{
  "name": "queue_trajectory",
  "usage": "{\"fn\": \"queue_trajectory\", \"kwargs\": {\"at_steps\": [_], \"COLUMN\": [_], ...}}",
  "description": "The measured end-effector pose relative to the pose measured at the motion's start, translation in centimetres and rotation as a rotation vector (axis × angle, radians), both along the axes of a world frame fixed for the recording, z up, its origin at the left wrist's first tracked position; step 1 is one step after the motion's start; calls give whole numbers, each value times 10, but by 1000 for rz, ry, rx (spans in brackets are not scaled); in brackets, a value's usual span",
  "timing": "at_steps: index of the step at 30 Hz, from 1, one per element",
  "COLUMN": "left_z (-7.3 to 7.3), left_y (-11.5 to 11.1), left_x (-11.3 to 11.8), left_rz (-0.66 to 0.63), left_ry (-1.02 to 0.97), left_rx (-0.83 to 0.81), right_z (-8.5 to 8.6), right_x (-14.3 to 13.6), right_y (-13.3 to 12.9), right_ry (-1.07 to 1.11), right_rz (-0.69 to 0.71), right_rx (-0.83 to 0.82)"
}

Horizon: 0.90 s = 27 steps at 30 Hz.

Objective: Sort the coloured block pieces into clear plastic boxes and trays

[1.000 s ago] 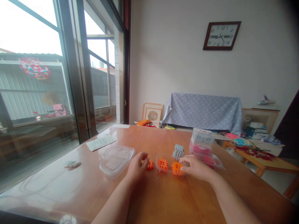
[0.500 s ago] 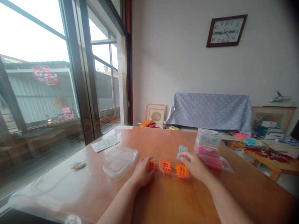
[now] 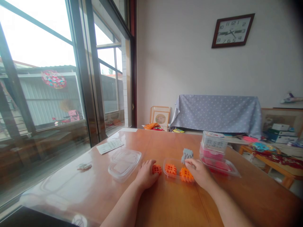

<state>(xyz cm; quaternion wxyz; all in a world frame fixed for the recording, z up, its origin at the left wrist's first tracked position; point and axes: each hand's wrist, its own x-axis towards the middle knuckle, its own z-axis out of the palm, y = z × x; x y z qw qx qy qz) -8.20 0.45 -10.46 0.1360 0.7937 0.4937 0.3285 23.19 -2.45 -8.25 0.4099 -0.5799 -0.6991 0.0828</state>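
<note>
My left hand rests on the table with its fingers and thumb curled round a red-orange lattice block. Just right of it, a second red-orange lattice block lies in a shallow clear plastic tray. A brighter orange block sits at the tray's right side. Over its upper edge hovers my right hand, fingers bent and slightly apart; I see nothing held between them. Beyond those fingertips is a grey notched block. Whether the fingers touch the orange block is unclear.
Clear plastic lids or trays lie to the left, with a printed sheet behind them. Small pale pieces lie farther left. Stacked boxes stand at the right beside a pink-filled clear container.
My right hand has drawn back slightly from the grey block toward the orange one. My left hand stays round its block. The whole view has shifted a little.
</note>
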Motion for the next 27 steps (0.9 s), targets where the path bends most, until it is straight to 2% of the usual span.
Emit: {"fn": "queue_trajectory", "kwargs": {"at_steps": [7,14,18,22,27], "left_z": [6,16,18,15,16], "left_y": [-4,-8,-12,-18,-25], "left_x": [-1,1,4,8,13], "left_rz": [-16,21,-27,-117,-176], "left_ry": [-28,-204,-279,-311,-377], "left_rx": [-1,177,241,245,205], "right_z": [-2,5,22,46,69], "right_x": [-3,-9,-29,-59,-88], "right_y": [-3,-3,-7,-15,-20], "right_ry": [-15,-6,-50,-205,-325], "right_rz": [-17,-52,-17,126,310], "right_rx": [34,105,101,79,-45]}}
